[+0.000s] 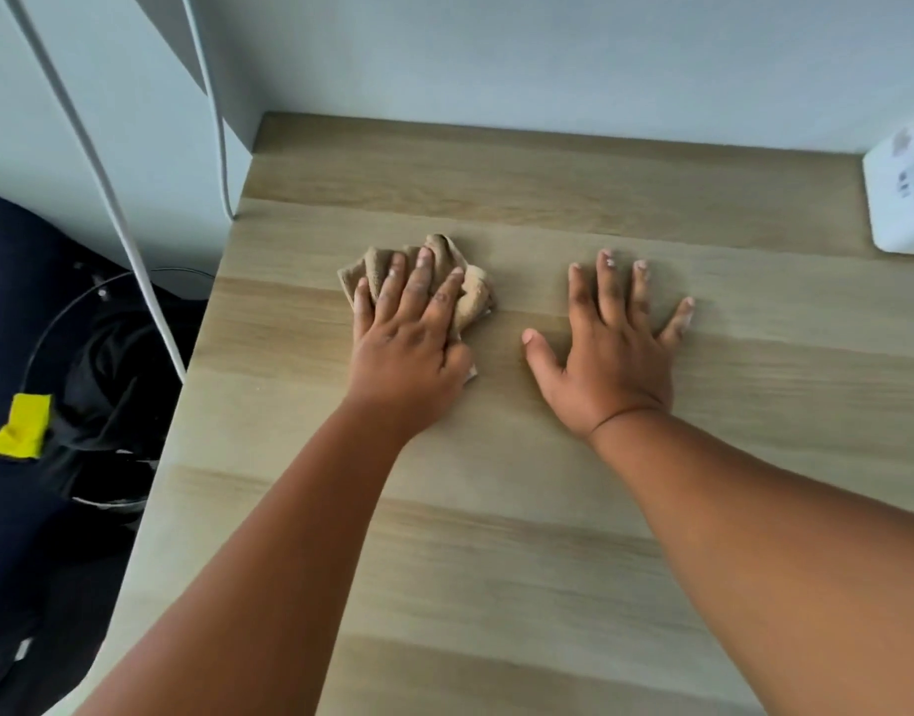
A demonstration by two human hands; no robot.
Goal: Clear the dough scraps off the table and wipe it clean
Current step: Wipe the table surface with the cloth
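Note:
A crumpled tan cloth (473, 292) lies on the light wooden table (548, 534), left of centre. My left hand (408, 343) presses down on the cloth with the fingers spread over it. My right hand (615, 348) rests flat on the bare tabletop to the right of the cloth, fingers apart, holding nothing. White dough residue clings to the fingertips of both hands. No dough scraps show on the tabletop.
A white box-like object (904, 193) stands at the table's far right edge. The table's back edge meets a pale wall (548, 64). White cables (109, 198) hang past the left edge, above dark bags and a yellow patch (23, 426) on the floor.

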